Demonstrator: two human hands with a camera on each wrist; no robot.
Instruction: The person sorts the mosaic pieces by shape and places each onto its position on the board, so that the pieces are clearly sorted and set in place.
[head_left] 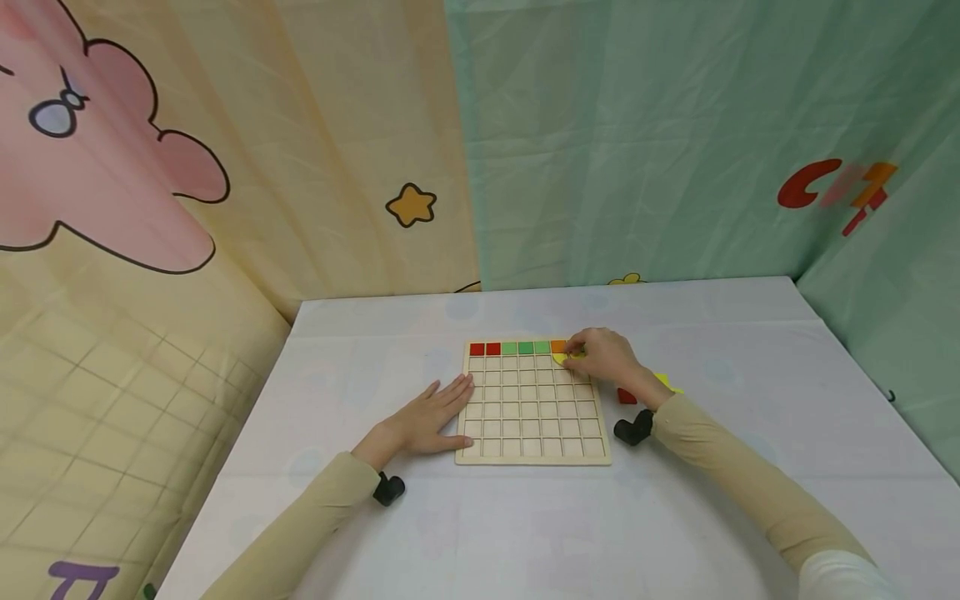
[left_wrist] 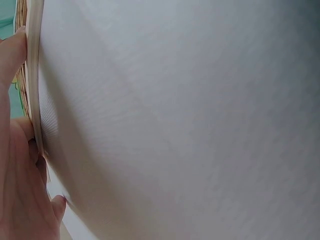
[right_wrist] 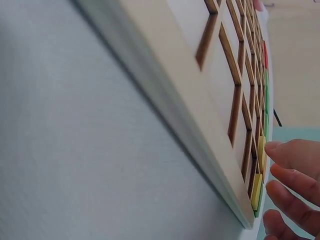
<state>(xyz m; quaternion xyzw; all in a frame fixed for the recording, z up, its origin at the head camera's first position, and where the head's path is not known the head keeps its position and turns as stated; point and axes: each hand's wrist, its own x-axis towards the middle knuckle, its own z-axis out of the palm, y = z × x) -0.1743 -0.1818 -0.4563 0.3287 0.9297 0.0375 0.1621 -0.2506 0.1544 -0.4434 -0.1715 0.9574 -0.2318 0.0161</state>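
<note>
A pale wooden grid board [head_left: 501, 410] lies on the table, its far row partly filled with red tiles [head_left: 477, 349], green tiles [head_left: 526, 348] and an orange tile [head_left: 558, 346]. My left hand [head_left: 427, 419] rests at the board's left edge, fingers extended onto the rim and thumb spread toward the near corner. At the far right corner, my right hand [head_left: 604, 357] pinches a flat yellow piece [head_left: 559, 358] with thumb and fingertips. In the right wrist view, yellow [right_wrist: 262, 149] shows beside a fingertip. The hand hides part of the piece and the corner squares.
A red piece [head_left: 627, 397] and a yellow piece [head_left: 667, 382] lie right of the board, the latter partly behind the right wrist. Black wrist cameras [head_left: 633, 427] sit on both wrists. Curtains [head_left: 637, 150] stand behind the white-covered table [head_left: 525, 533].
</note>
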